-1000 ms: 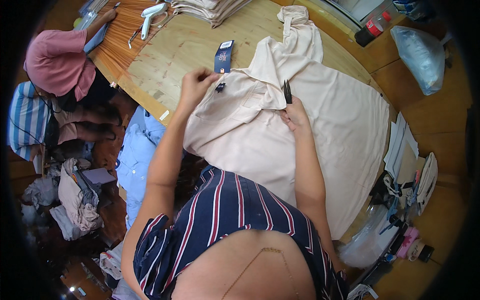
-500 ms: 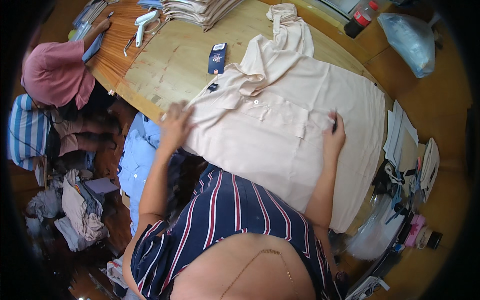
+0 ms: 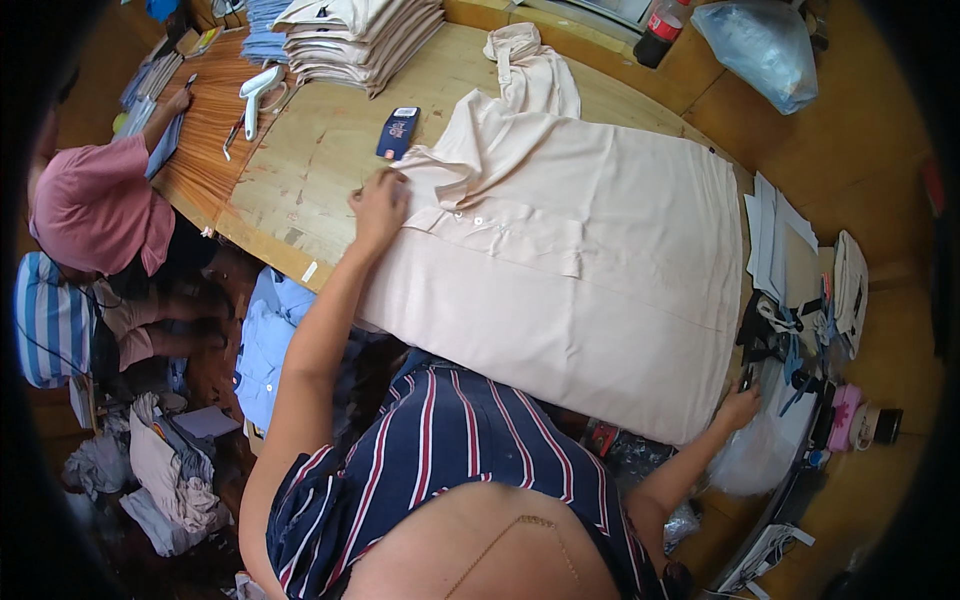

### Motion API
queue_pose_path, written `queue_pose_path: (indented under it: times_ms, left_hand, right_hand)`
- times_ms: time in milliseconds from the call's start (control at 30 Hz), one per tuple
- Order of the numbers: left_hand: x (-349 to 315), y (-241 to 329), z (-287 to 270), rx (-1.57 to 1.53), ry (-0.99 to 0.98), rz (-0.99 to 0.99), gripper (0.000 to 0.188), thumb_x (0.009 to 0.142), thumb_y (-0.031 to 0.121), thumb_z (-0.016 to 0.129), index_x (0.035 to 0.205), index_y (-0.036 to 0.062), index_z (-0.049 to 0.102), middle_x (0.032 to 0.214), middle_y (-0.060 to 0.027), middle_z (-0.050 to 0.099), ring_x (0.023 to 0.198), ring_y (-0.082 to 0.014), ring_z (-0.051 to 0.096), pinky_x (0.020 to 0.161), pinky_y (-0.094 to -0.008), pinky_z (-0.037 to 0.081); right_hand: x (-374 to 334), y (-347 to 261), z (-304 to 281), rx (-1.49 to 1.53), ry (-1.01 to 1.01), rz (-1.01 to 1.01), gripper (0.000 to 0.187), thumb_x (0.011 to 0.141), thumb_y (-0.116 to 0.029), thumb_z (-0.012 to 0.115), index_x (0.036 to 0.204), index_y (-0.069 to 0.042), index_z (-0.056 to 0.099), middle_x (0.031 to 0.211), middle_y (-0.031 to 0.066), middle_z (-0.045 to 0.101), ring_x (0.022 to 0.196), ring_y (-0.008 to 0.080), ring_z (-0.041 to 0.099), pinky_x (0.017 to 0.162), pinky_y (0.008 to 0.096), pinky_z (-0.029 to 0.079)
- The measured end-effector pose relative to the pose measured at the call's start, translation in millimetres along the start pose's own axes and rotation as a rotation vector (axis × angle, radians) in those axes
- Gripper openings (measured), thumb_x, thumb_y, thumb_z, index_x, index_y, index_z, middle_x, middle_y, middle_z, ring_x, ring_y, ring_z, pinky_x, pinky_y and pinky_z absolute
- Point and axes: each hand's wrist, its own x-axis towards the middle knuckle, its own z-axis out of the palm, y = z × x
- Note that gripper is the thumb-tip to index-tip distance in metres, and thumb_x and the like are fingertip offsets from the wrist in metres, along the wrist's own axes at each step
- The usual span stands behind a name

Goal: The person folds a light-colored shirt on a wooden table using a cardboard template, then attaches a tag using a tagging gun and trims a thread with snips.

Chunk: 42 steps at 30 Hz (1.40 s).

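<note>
A pale cream shirt [image 3: 560, 310] lies spread across the table, its plackets and small buttons facing up and one sleeve stretched toward the far side. My left hand [image 3: 380, 212] is at the collar end, fingers bent and closed on the cloth there. Just beyond those fingers, a dark blue hang tag [image 3: 398, 133] rests by the collar. My right hand [image 3: 738, 408] is past the shirt's hem at the right, closed around a small dark tool [image 3: 746, 378] whose exact kind is too small to make out.
Stacked folded shirts [image 3: 365, 40] stand at the far left of the table [image 3: 310, 150], near a white handheld steamer-like tool [image 3: 257, 98]. A dark drink bottle [image 3: 660, 32] and a plastic bag [image 3: 760, 55] are far right. Papers [image 3: 768, 240] lie rightward. A person in pink [image 3: 105, 205] works at left.
My right hand has left the shirt's middle and moved right and nearer, past the hem, still with the dark tool. My left hand has shifted up to the collar. The cloth looks smoother.
</note>
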Motion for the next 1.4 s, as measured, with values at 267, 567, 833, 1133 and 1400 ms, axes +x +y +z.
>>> queue_pose_path:
  times_ms: [267,567,833,1133,1400]
  left_hand:
    - [28,24,12,0.179,0.017,0.205,0.031,0.079,0.023,0.053,0.109,0.0268,0.055,0.118,-0.003,0.046,0.109,-0.0239,0.04,0.086,-0.0465,0.026]
    - [58,-38,12,-0.141,0.021,-0.013,0.033,0.077,-0.001,0.045,0.104,0.0121,0.057,0.112,-0.0106,0.05,0.104,-0.0267,0.045,0.083,-0.0398,0.036]
    - [73,-9,6,0.258,0.038,-0.126,0.023,0.076,0.013,0.055,0.096,0.0036,0.058,0.093,-0.0143,0.057,0.095,-0.0302,0.05,0.079,-0.0408,0.04]
    - [94,-41,-10,0.347,-0.134,-0.061,0.02,0.073,0.017,0.056,0.086,0.0032,0.06,0.089,-0.0159,0.058,0.091,-0.0322,0.053,0.076,-0.0407,0.042]
    - [97,-28,17,-0.038,-0.146,0.079,0.044,0.074,0.025,0.062,0.107,-0.0017,0.052,0.092,-0.0218,0.058,0.086,-0.0335,0.056,0.076,-0.0374,0.044]
  right_hand:
    - [-49,-99,13,0.309,-0.04,-0.663,0.047,0.078,-0.027,0.057,0.122,-0.016,0.044,0.133,0.0074,0.034,0.124,0.0263,0.028,0.098,0.0447,0.022]
    - [-84,-51,-10,0.263,-0.212,-0.409,0.035,0.083,-0.028,0.049,0.115,-0.015,0.05,0.121,0.0075,0.044,0.112,0.028,0.04,0.091,0.0465,0.028]
    - [-2,-87,30,0.392,0.039,-0.266,0.037,0.081,-0.035,0.051,0.107,-0.01,0.055,0.104,0.015,0.051,0.096,0.032,0.049,0.079,0.0458,0.039]
    - [11,-132,17,0.155,-0.23,0.083,0.05,0.08,-0.042,0.051,0.123,-0.018,0.042,0.122,0.0088,0.04,0.115,0.0272,0.036,0.09,0.0501,0.032]
    - [39,-195,37,0.322,-0.143,0.0,0.056,0.078,-0.034,0.057,0.125,-0.012,0.037,0.121,0.013,0.044,0.111,0.0289,0.042,0.087,0.0513,0.036]
